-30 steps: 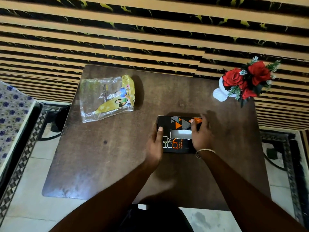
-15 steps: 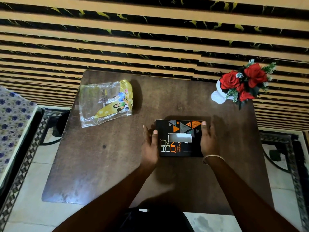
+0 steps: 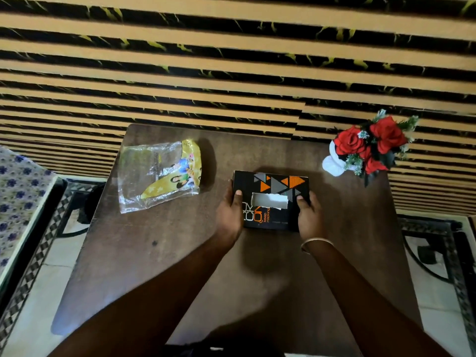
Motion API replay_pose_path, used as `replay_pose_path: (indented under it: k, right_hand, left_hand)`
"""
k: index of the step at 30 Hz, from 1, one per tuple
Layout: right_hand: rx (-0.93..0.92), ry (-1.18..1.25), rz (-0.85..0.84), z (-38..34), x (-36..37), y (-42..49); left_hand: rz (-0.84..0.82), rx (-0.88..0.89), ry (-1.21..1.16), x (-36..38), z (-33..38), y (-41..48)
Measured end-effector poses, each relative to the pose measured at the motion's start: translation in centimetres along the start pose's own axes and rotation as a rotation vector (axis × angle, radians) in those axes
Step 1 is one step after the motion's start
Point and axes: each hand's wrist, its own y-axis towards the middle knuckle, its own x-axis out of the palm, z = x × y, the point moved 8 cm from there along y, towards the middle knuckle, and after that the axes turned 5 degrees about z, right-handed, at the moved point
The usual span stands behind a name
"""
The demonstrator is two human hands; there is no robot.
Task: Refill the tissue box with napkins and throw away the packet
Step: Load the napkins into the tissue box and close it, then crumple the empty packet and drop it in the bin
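While the black tissue box (image 3: 270, 199) sits flat near the middle of the brown surface (image 3: 159, 253), the left hand (image 3: 229, 215) and right hand (image 3: 309, 217) clasp its two short ends. The emptied packet (image 3: 159, 176) lies apart, far left.

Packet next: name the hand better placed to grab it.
Left. The left hand grips the tissue box's side facing the packet; the right hand is beyond the box.

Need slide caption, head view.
Both hands grip black tissue box on table; empty packet left.
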Motion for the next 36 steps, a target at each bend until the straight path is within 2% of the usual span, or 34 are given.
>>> replay_pose_path:
  k: [6,11,19,26,33,35,36]
  right_hand:
    - [-0.087,-0.039,-0.036,-6.8,5.5,7.9]
    - [-0.113,-0.044,-0.039,-11.0,9.2,12.0]
    - [-0.021,-0.054,-0.036,-9.8,11.8,15.3]
    - [-0.113,-0.120,0.002,-9.5,11.9,15.9]
    - [-0.093,-0.160,-0.021,-9.3,11.5,15.7]
    - [-0.210,-0.269,0.059,-10.5,10.7,13.9]
    - [-0.342,-0.334,0.129,-11.9,10.4,12.2]
  left_hand:
    - [0.050,0.087,-0.029,-0.1,7.2,7.9]
    - [0.106,0.032,-0.027,-0.4,9.0,13.2]
    - [0.107,-0.042,-0.002,0.0,9.0,17.1]
    - [0.114,-0.040,0.031,0.3,8.6,18.6]
    - [0.079,-0.020,0.014,0.0,9.2,17.3]
    - [0.101,0.026,-0.030,-1.5,9.8,16.1]
    - [0.132,0.064,-0.050,-2.6,10.3,15.4]
